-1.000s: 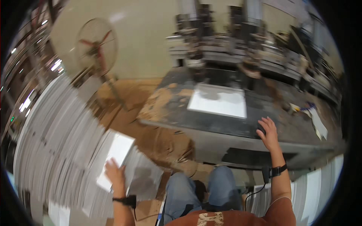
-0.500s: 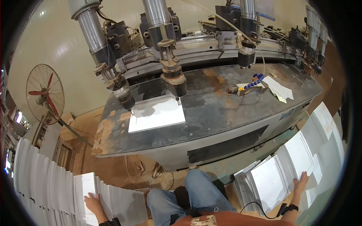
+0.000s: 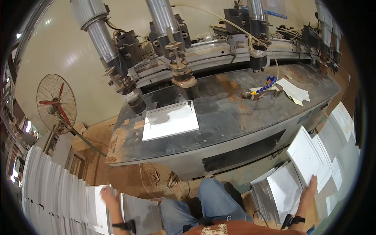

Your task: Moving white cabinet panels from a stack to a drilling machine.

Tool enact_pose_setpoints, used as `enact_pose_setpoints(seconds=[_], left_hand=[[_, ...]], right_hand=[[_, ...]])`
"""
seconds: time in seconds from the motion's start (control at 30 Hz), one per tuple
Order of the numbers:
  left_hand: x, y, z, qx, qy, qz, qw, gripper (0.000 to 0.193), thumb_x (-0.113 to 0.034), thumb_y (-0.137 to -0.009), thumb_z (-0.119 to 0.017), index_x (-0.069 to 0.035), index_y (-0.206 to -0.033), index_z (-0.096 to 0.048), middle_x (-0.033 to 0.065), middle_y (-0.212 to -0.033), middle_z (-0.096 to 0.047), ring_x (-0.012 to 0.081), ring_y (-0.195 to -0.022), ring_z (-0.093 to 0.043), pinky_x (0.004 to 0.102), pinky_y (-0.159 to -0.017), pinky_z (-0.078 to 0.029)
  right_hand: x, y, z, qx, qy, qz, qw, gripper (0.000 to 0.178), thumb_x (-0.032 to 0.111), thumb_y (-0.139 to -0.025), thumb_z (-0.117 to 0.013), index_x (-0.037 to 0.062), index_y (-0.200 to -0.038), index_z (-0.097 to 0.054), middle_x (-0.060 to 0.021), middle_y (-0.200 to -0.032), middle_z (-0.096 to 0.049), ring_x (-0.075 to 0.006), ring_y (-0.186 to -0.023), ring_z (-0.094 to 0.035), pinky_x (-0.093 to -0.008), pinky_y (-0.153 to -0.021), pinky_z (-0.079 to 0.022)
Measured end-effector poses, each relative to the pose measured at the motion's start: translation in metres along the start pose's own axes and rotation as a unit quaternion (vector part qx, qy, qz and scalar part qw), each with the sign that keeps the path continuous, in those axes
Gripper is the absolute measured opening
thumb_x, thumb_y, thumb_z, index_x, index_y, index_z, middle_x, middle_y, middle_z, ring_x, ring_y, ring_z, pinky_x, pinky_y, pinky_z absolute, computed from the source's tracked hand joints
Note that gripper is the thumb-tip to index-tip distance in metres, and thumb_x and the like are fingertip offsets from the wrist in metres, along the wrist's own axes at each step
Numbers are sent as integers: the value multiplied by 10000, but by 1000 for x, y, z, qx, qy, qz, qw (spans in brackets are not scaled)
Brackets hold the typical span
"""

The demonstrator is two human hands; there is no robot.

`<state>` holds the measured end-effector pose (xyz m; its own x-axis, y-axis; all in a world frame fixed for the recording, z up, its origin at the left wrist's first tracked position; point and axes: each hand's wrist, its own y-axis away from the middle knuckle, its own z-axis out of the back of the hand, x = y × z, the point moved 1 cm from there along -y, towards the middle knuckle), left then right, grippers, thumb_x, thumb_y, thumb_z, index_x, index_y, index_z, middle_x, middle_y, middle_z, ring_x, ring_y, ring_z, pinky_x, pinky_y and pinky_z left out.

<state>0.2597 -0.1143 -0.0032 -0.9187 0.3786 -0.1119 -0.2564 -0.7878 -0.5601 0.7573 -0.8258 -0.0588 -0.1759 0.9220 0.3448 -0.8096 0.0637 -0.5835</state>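
Head view: right hand [image 3: 308, 192], fingers clamped on lower edge of white panel [image 3: 305, 154], which tilts up beyond fingertips; leaning panels [image 3: 282, 188] left of them. Left hand [image 3: 111, 197], blurred, fingers' state cannot be told; panel row [image 3: 51, 178] to their left.

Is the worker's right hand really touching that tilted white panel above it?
Touching. The head view shows the right hand at the lower end of the tilted white panel, fingers meeting its edge with no gap.
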Motion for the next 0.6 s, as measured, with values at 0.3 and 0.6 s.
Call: enact_pose_setpoints(seconds=[0.3, 0.6], left_hand=[[-318, -114, -77, -95, 170, -322, 927, 551, -440, -778, -674, -41, -1149, -586, 156, -1174, -549, 349, -1130, -487, 490, -968, -362], [-235, 5, 0, 31, 188, -390, 901, 324, -161, -726, -626, -96, -1042, -598, 71, -869, -519, 249, -855, -520, 360, -737, -437]], right_hand=[[286, -70, 10, -25, -301, 381, 874, 422, -110, -617, -513, 27, -1001, -621, -161, -994, -657, -358, -955, -625, -414, -843, -502], [460, -88, -79, 66, -274, 539, 794, 359, 38, -722, -583, 132, -1065, -630, -55, -1022, -652, -278, -1009, -601, -390, -844, -489]])
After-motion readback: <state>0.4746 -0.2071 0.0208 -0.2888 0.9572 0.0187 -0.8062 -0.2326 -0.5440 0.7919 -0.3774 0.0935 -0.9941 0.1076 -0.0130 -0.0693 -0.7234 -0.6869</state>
